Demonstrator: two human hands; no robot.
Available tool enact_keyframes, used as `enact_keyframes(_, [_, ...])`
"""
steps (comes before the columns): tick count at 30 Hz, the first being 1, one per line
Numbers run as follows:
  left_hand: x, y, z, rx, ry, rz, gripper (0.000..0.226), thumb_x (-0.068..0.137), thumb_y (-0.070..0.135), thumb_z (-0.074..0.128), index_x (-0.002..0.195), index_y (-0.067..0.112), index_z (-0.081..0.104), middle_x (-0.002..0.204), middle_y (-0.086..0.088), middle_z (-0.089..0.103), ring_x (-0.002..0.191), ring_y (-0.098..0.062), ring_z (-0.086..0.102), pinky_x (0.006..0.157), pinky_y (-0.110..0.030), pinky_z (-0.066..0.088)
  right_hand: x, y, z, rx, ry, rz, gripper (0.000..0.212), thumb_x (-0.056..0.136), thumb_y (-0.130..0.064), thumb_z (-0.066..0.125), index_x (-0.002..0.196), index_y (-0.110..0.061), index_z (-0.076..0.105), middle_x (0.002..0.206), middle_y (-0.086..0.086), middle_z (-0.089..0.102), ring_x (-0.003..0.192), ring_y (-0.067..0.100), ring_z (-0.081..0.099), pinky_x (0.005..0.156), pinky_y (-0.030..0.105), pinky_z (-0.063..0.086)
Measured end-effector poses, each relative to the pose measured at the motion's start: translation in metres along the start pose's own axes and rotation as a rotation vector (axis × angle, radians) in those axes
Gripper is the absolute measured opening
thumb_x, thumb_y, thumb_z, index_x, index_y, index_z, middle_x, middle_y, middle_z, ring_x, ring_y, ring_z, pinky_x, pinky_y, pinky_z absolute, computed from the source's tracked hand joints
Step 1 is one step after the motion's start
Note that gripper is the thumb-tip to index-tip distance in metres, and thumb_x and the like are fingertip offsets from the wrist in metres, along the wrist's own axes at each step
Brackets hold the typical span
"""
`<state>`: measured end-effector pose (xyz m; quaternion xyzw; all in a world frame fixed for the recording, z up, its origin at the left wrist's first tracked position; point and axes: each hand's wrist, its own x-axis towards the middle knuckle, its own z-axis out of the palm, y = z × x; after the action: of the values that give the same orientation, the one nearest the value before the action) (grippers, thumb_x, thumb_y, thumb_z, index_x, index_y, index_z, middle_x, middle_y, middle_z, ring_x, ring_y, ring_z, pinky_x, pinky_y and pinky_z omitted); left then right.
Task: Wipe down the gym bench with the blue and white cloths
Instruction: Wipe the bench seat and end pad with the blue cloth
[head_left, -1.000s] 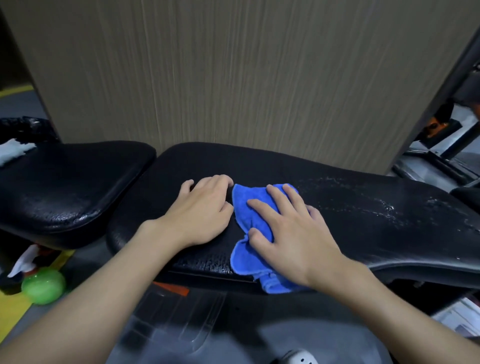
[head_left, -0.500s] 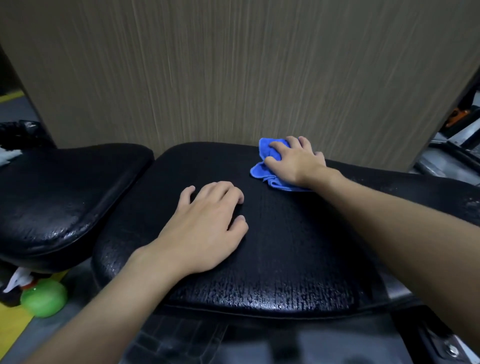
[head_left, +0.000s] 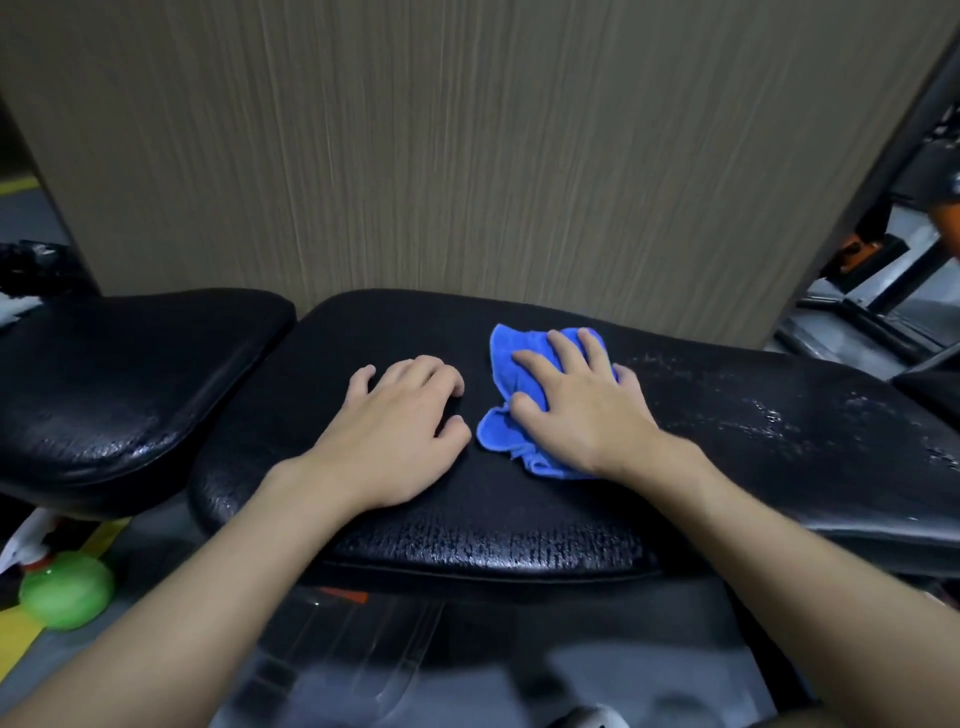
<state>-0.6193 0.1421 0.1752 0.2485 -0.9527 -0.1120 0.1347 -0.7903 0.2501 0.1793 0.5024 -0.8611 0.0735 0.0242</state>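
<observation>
The black padded gym bench (head_left: 519, 530) runs across the view, its long pad wet and glossy, with droplets on the right part. A crumpled blue cloth (head_left: 511, 364) lies on the middle of the pad. My right hand (head_left: 576, 410) presses flat on the cloth, fingers spread over it. My left hand (head_left: 400, 436) rests palm down on the bare pad just left of the cloth, holding nothing. A bit of white cloth (head_left: 13, 306) shows at the far left edge, behind the seat pad.
A separate black seat pad (head_left: 130, 384) sits to the left, a narrow gap between the pads. A wood-grain wall panel (head_left: 467, 156) stands right behind the bench. A green spray bottle (head_left: 65, 590) stands on the floor at lower left. Gym equipment frames (head_left: 872, 291) fill the right background.
My right hand has pulled the blue cloth back from the far edge of the pad toward me, to the middle. My left hand has stayed planted on the pad.
</observation>
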Motion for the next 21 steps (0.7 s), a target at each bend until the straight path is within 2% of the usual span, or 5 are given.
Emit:
enact_keyframes(5, [0.0,0.003,-0.002,-0.03,-0.023,-0.033,0.031,0.095,0.036,0.041,0.124,0.029,0.047,0.132,0.015,0.042,0.129,-0.009,0.036,0.117,-0.049,0.014,-0.076,-0.007,-0.005,-0.05,0.049,-0.063,0.069,0.082,-0.06,0.011,0.147,-0.042,0.027,0.163,-0.002,0.011,0.149,0.022,-0.006,0.116,0.048,0.015])
enact_keyframes(9, [0.003,0.016,-0.002,-0.067,-0.042,-0.048,0.033,0.096,0.035,0.04,0.127,0.03,0.049,0.137,0.018,0.041,0.137,-0.008,0.028,0.116,-0.057,0.009,-0.096,-0.005,-0.006,-0.019,0.084,-0.087,0.068,0.083,-0.06,0.015,0.145,-0.042,0.033,0.162,-0.003,0.016,0.149,0.02,-0.002,0.114,0.044,0.018])
enact_keyframes(14, [0.007,0.026,0.005,-0.01,-0.059,-0.046,0.039,0.097,0.04,0.035,0.135,0.031,0.042,0.144,0.017,0.034,0.143,-0.012,0.017,0.114,-0.063,0.008,-0.056,0.01,-0.007,-0.011,0.047,-0.071,0.065,0.083,-0.061,0.018,0.146,-0.044,0.027,0.162,-0.005,0.012,0.149,0.018,-0.003,0.115,0.045,0.019])
enact_keyframes(17, [0.007,0.027,0.008,0.016,-0.056,-0.051,0.041,0.098,0.043,0.032,0.137,0.032,0.039,0.147,0.016,0.029,0.146,-0.015,0.012,0.114,-0.063,0.007,-0.014,0.025,-0.005,0.001,0.024,-0.025,0.057,0.09,-0.056,0.03,0.146,-0.043,0.027,0.162,-0.004,0.012,0.148,0.018,-0.002,0.115,0.048,0.016])
enact_keyframes(21, [0.006,0.026,0.009,0.017,-0.048,-0.054,0.043,0.098,0.045,0.03,0.139,0.035,0.037,0.151,0.018,0.025,0.147,-0.014,0.008,0.115,-0.062,0.006,0.051,0.046,0.0,0.026,0.006,0.055,0.056,0.089,-0.055,0.031,0.144,-0.043,0.03,0.161,-0.004,0.013,0.148,0.02,-0.001,0.114,0.052,0.016])
